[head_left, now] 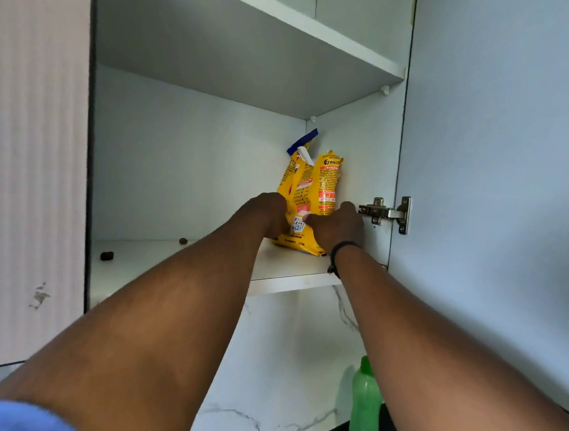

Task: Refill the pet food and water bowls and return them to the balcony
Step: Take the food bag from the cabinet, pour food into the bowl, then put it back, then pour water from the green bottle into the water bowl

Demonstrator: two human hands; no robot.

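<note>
A yellow pet food bag with a blue torn top stands upright at the back right of the lower shelf in an open wall cupboard. My left hand is closed on the bag's left side. My right hand, with a black band on its wrist, grips the bag's lower right side. Both arms reach up into the cupboard. No bowls are in view.
The cupboard door hangs open on the right, on a metal hinge. Two brown kibble pieces lie on the shelf's left part. A green bottle stands below against the marble wall. An upper shelf sits above.
</note>
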